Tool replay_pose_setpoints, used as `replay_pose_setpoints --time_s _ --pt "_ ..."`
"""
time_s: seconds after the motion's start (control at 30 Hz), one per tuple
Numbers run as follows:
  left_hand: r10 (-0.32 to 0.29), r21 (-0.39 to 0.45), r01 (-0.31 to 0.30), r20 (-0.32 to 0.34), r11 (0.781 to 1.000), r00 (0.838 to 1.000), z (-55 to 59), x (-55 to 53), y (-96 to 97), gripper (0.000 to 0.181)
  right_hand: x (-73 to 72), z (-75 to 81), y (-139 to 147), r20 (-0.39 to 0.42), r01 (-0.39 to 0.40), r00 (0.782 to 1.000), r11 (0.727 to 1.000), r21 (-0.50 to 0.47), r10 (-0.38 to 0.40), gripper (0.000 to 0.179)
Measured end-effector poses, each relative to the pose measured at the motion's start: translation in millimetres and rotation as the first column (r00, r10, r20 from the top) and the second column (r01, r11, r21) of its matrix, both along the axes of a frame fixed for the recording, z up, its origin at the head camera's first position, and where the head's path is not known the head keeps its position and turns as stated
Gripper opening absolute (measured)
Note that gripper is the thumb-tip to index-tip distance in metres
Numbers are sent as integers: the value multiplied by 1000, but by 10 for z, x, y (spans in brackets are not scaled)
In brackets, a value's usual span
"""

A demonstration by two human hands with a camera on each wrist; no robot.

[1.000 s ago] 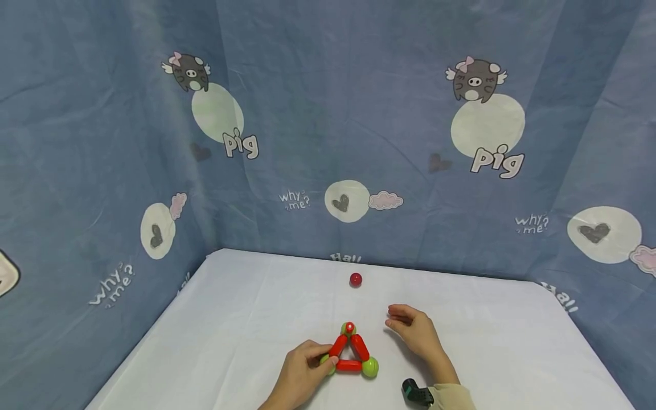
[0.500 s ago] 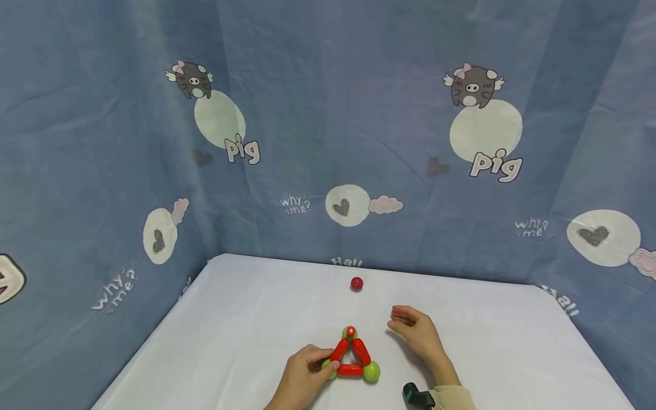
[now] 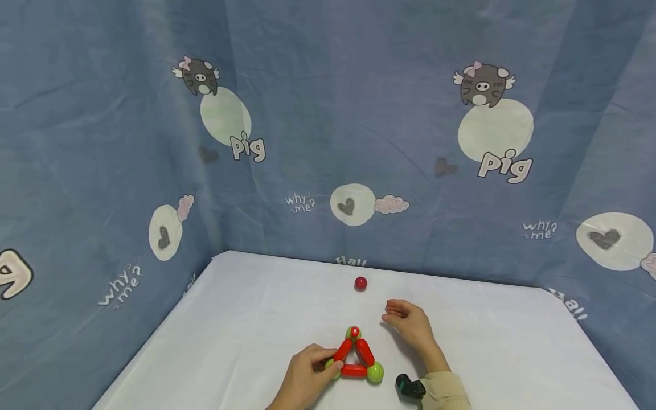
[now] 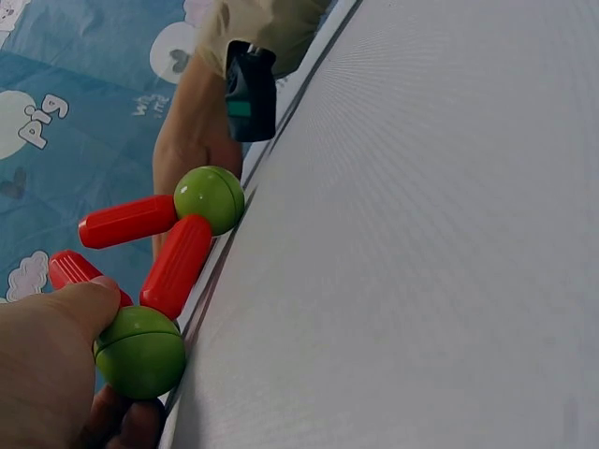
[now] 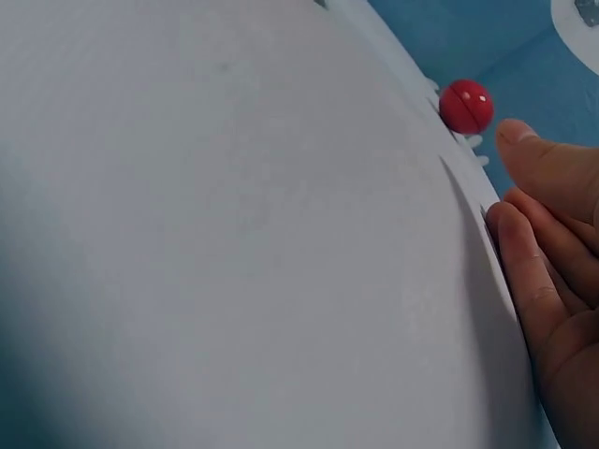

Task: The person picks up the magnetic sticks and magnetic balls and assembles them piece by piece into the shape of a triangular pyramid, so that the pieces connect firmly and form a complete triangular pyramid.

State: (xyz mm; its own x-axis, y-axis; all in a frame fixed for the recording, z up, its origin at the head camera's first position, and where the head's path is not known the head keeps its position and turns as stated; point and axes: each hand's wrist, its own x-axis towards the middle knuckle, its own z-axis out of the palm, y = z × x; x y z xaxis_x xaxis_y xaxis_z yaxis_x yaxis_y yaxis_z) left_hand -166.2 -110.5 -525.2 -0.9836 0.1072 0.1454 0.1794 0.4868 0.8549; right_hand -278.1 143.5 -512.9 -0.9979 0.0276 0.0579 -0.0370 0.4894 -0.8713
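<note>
A toy triangle of red rods (image 3: 353, 370) and green balls (image 3: 376, 372) lies on the white table. My left hand (image 3: 306, 373) pinches its left corner, thumb and fingers about the green ball (image 4: 140, 354) and the rod end there. At the far corner, a red piece with a white centre (image 3: 355, 331) sits over the green ball. My right hand (image 3: 410, 324) is to the right of the triangle, fingers loosely bent and holding nothing. Beyond both hands is a single red ball (image 3: 361, 283); in the right wrist view this red ball (image 5: 466, 107) appears just past the thumb tip.
A white cloth covers the table (image 3: 256, 307). Behind and to the left hangs a blue curtain (image 3: 307, 114) printed with pigs and hearts. A dark device (image 3: 410, 387) is at the right wrist, by the beige sleeve (image 3: 445, 391).
The right hand has shifted slightly left, closer to the red ball. My left hand keeps its pinch on the triangle, which stays in place. The head view has turned a little.
</note>
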Motion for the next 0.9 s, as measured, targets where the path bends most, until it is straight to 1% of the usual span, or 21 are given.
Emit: replay_pose_setpoints --time_s 0.17,0.4,0.5,0.63,0.73,0.9 --pt "4 0 -4 6 1000 1000 7 8 -5 29 -77 27 -63 20 -1 1000 1000 -8 1 39" --pt "-4 42 3 9 999 1000 -11 -4 -13 28 -201 29 -132 17 -3 1000 1000 -2 3 38" --pt "-12 50 11 11 999 1000 -18 -7 -9 28 -229 28 -129 16 -8 1000 1000 -4 8 38" --pt "-8 42 8 4 999 1000 -19 -11 -15 27 -264 41 -133 7 -28 1000 1000 -10 28 39" --pt "-6 44 5 11 999 1000 -19 -10 -18 27 -292 48 -151 8 -36 999 999 -1 36 39" --pt "-8 71 6 35 997 999 -20 2 -23 28 -343 42 -207 4 -40 999 999 14 40 39"
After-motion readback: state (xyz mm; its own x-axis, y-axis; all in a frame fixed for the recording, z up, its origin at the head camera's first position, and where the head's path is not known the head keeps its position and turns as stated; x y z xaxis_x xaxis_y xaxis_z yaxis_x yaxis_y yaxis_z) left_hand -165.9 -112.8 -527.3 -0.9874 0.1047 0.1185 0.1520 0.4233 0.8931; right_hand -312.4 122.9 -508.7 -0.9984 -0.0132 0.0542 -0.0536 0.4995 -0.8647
